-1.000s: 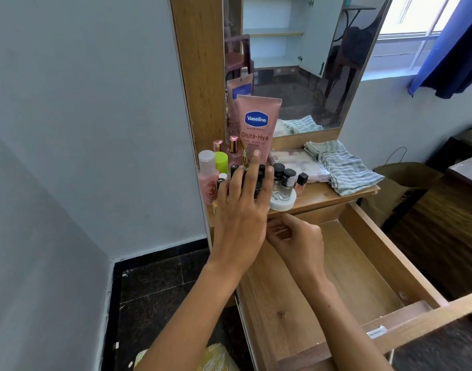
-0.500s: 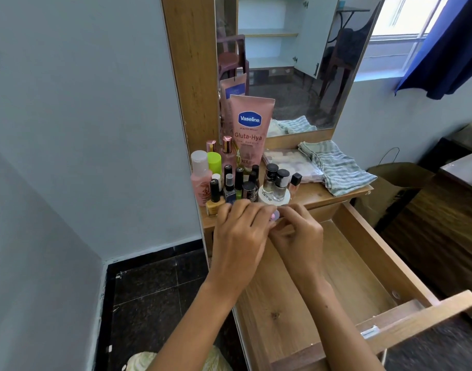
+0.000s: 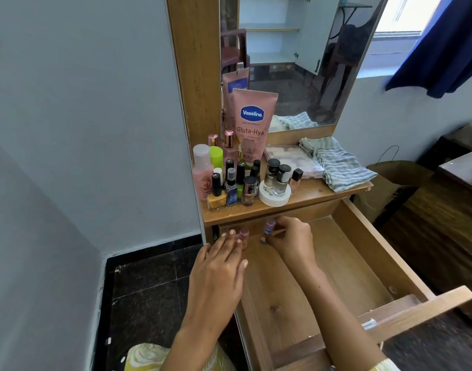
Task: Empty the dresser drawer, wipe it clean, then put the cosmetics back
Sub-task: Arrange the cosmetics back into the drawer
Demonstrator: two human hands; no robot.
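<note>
Drawer (image 3: 336, 266) is pulled out, lower right of frame, bare wood floor showing; the only contents I can see sit at its back left corner, under the dresser top (image 3: 310, 195). There my left hand (image 3: 219, 271) has its fingers extended, tips against a small pinkish bottle (image 3: 244, 234) that stands near the drawer's rear wall; blurry, so I can't tell if it's pinching or just touching. My right hand (image 3: 291, 241) is curled around a small pink-and-blue bottle (image 3: 269, 228), held upright just beside the first one, thumb and fingertips pinching it. The rest of the cosmetics sit on the dresser top, centre of frame: tall pink Vaseline tube (image 3: 252, 124) standing cap-down against the mirror (image 3: 296, 60), a pink bottle with white cap (image 3: 202, 172) at the left edge, a lime-green capped bottle (image 3: 216, 156) behind it, a cluster of nail polish bottles (image 3: 236, 183) with black caps in front, yellow one leftmost. Two silvery polishes stand on a white round jar (image 3: 273, 196). A flat pink palette (image 3: 291, 159) lies right of the tube, with a striped grey cloth (image 3: 336, 164) folded over its right side, hanging slightly past the top's edge.
</note>
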